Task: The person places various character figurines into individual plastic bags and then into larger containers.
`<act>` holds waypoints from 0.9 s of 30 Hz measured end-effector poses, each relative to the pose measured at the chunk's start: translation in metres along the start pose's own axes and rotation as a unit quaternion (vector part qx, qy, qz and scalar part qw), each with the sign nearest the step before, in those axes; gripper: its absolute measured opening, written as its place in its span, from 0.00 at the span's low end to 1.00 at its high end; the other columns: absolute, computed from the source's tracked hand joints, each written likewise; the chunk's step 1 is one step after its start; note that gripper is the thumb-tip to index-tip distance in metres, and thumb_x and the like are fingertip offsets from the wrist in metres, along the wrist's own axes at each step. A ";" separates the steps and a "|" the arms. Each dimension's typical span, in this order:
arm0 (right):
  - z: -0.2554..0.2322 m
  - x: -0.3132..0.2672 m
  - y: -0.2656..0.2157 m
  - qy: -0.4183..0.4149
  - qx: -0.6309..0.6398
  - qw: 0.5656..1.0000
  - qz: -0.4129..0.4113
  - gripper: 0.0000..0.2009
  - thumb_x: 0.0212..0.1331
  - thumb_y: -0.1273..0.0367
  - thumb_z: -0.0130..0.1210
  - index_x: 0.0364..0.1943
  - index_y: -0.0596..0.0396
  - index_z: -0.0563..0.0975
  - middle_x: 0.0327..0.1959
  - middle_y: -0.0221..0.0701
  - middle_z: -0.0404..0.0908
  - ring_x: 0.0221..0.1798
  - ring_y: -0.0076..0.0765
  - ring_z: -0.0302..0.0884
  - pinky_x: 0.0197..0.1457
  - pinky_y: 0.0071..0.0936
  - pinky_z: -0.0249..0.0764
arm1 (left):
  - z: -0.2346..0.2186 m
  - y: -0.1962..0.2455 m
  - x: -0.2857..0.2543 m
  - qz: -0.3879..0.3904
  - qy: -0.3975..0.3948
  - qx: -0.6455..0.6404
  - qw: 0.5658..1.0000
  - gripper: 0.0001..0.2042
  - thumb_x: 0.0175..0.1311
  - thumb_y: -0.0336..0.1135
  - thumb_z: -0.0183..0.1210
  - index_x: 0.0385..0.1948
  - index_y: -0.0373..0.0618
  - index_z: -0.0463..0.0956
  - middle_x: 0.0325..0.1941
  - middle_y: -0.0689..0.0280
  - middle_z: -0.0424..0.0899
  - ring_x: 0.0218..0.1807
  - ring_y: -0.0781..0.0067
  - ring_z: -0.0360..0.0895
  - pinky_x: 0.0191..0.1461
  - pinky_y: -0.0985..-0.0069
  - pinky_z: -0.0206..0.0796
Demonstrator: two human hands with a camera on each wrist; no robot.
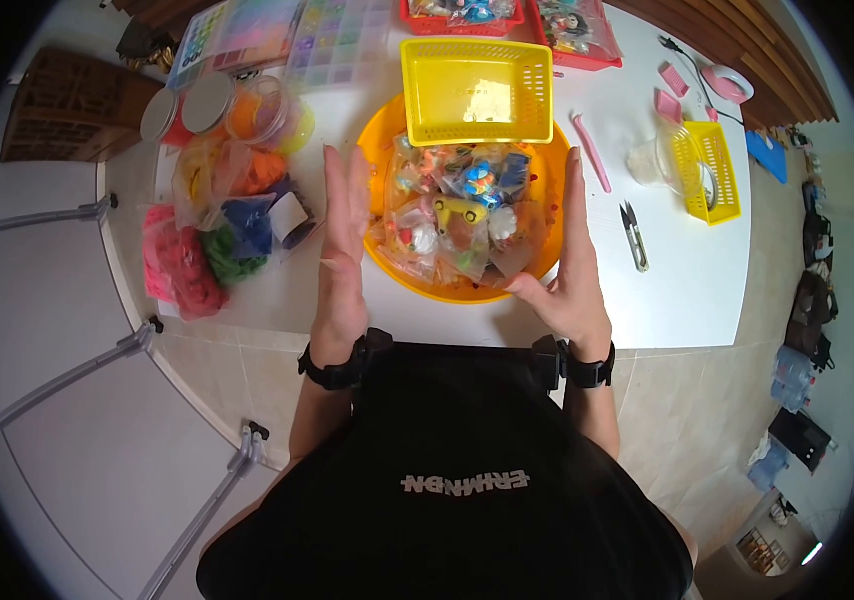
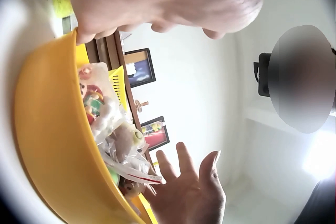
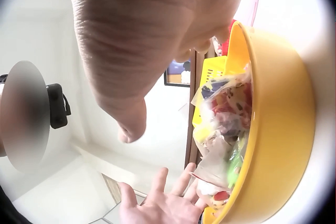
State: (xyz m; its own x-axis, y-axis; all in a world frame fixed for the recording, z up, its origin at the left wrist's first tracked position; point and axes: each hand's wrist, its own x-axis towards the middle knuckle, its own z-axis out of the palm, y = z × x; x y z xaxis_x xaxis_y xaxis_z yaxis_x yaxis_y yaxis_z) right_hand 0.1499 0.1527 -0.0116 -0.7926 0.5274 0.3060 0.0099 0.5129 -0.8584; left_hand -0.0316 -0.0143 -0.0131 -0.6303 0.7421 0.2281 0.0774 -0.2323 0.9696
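Observation:
A round orange-yellow basin [image 1: 452, 293] stands at the front of the white table. It is filled with small toy figures in clear bags [image 1: 459, 215]. My left hand [image 1: 342, 245] is upright along the basin's left side, fingers straight. On the opposite side my right hand [image 1: 575, 275] has straight fingers too, its thumb pointing inward over the rim. Neither hand holds anything. In the left wrist view, fingertips of the near hand are right at the basin's rim. A yellow basket [image 1: 477, 92] overlaps the basin's far edge in the head view.
Left of the basin lie bags of coloured material [image 1: 232, 225] and lidded jars [image 1: 209, 103]. Compartment boxes [image 1: 337, 40] and red baskets [image 1: 577, 40] are at the back. To the right are snips [image 1: 634, 237], a pink pen-like tool [image 1: 592, 152] and a small yellow basket [image 1: 712, 172].

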 end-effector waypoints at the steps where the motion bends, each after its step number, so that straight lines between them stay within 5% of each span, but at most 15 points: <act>1: 0.000 0.001 -0.002 -0.010 -0.025 1.000 -0.004 0.56 0.50 0.50 0.73 0.80 0.55 0.52 0.83 0.55 0.39 0.85 0.61 0.39 0.83 0.49 0.46 | -0.007 -0.003 -0.002 -0.004 -0.027 -0.004 1.000 0.47 0.72 0.68 0.41 0.80 0.45 0.33 0.85 0.51 0.46 0.83 0.48 0.47 0.83 0.56 0.35; 3: -0.001 0.004 -0.007 -0.038 -0.081 0.996 0.000 0.54 0.48 0.54 0.76 0.79 0.51 0.56 0.83 0.55 0.41 0.84 0.63 0.40 0.82 0.51 0.47 | -0.012 -0.004 -0.005 -0.033 -0.046 -0.001 0.998 0.43 0.73 0.56 0.56 0.80 0.43 0.43 0.83 0.51 0.51 0.79 0.48 0.60 0.80 0.60 0.51; 6: 0.001 0.006 -0.012 -0.080 -0.153 0.985 0.015 0.48 0.46 0.59 0.77 0.76 0.45 0.65 0.82 0.55 0.44 0.83 0.66 0.43 0.82 0.53 0.50 | -0.016 0.005 0.002 0.019 -0.153 0.339 0.928 0.34 0.64 0.37 0.69 0.71 0.43 0.64 0.75 0.52 0.64 0.69 0.48 0.73 0.71 0.61 0.66; 9: 0.004 0.006 -0.011 -0.086 -0.173 0.981 0.020 0.44 0.46 0.60 0.77 0.73 0.43 0.70 0.81 0.55 0.46 0.82 0.68 0.46 0.80 0.54 0.53 | -0.004 0.019 0.000 -0.054 -0.114 0.367 0.922 0.26 0.53 0.24 0.72 0.55 0.40 0.76 0.67 0.55 0.72 0.68 0.51 0.73 0.70 0.63 0.67; 20: 0.004 0.008 -0.014 -0.064 -0.161 0.984 0.038 0.36 0.53 0.64 0.71 0.69 0.50 0.72 0.80 0.53 0.51 0.77 0.66 0.56 0.77 0.52 0.60 | -0.014 0.014 0.003 -0.034 -0.127 0.426 0.895 0.16 0.52 0.25 0.72 0.38 0.39 0.72 0.39 0.57 0.80 0.44 0.54 0.80 0.49 0.63 0.72; 23: 0.005 0.010 -0.017 -0.035 -0.149 0.988 0.029 0.31 0.54 0.67 0.70 0.65 0.53 0.75 0.78 0.50 0.56 0.76 0.64 0.58 0.76 0.51 0.62 | -0.013 0.014 0.003 -0.025 -0.130 0.421 0.897 0.16 0.53 0.27 0.73 0.37 0.40 0.72 0.36 0.57 0.81 0.42 0.53 0.81 0.47 0.63 0.72; 27: 0.004 0.015 -0.022 0.002 -0.078 0.997 -0.014 0.22 0.57 0.72 0.66 0.57 0.57 0.79 0.64 0.46 0.75 0.65 0.57 0.72 0.70 0.46 0.68 | -0.007 0.028 0.007 -0.022 -0.110 0.373 0.921 0.17 0.54 0.28 0.73 0.39 0.40 0.74 0.37 0.58 0.82 0.39 0.56 0.82 0.46 0.65 0.73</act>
State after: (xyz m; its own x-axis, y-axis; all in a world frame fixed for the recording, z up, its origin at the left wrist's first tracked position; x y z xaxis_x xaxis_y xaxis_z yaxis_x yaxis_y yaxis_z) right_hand 0.1352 0.1471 0.0101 -0.7920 0.5129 0.3311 0.0825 0.6272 -0.7745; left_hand -0.0386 -0.0199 0.0150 -0.4804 0.8688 0.1199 0.6168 0.2375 0.7504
